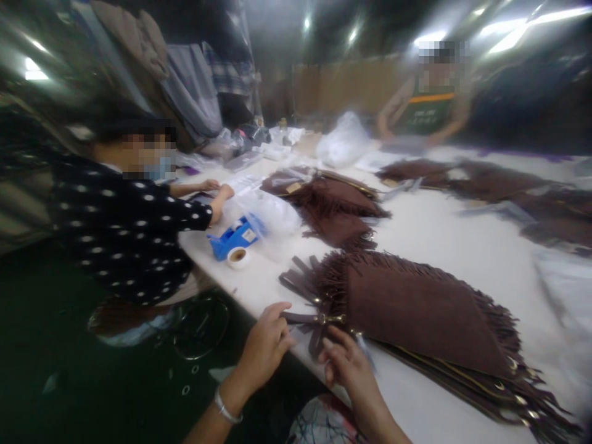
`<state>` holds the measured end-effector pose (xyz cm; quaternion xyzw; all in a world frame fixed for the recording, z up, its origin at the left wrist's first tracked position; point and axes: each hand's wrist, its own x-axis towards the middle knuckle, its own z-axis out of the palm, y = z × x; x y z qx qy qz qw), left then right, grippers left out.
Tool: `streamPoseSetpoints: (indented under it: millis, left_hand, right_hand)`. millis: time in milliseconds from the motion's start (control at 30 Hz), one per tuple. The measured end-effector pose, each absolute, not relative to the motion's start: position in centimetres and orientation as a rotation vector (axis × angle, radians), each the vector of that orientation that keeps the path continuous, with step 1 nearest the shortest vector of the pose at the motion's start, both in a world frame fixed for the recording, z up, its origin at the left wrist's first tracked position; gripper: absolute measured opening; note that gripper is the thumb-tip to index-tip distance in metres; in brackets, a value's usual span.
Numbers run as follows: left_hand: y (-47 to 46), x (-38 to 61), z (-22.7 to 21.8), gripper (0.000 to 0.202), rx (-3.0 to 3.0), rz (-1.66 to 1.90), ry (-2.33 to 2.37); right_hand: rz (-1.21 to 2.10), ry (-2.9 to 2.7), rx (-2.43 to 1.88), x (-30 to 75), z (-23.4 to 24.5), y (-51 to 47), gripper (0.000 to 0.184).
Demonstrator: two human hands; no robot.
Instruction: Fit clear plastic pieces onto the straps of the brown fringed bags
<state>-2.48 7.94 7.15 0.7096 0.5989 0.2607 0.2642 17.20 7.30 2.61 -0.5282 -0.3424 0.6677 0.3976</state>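
Stack of dark-brown, suede-like fringed bags (pixel 416 314) on the white table (pixel 444 231); at the stack's left end, my left hand (pixel 268 339) bends around a flat dark-brown strap (pixel 300 318), though whether it grips I cannot tell; my right hand (pixel 349 362), fingers parted, hovers beside that end. A hard tug could skew the stack, its layers apparently lying loose

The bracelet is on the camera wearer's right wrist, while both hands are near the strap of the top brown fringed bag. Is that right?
Not quite: the head view shows the bracelet on the left wrist. Both the left hand and right hand are indeed near the strap of the top brown fringed bag.
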Motion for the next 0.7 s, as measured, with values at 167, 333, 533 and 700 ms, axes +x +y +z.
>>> streamPoseSetpoints:
  millis: [167,333,533,700]
  left_hand:
    - [11.7,-2.3,7.3,0.014,2.209,0.238,1.476]
    - [8.5,-2.5,8.0,0.01,2.169,0.172,1.521]
    - [3.3,-1.2,10.2,0.014,1.873,0.339,1.511]
    - [1.6,0.3,10.6,0.015,1.717,0.447,1.46]
  right_hand:
    - [1.666,-0.758,-1.27,17.4,3.3,7.3,0.066]
    - [1.85,-0.795,-1.214,17.7,2.8,6.1,0.047]
    - [1.977,-0.878,-1.215,17.1,2.9,5.4,0.049]
    - [1.941,-0.99,-1.256,16.1,4.4,6.3,0.045]
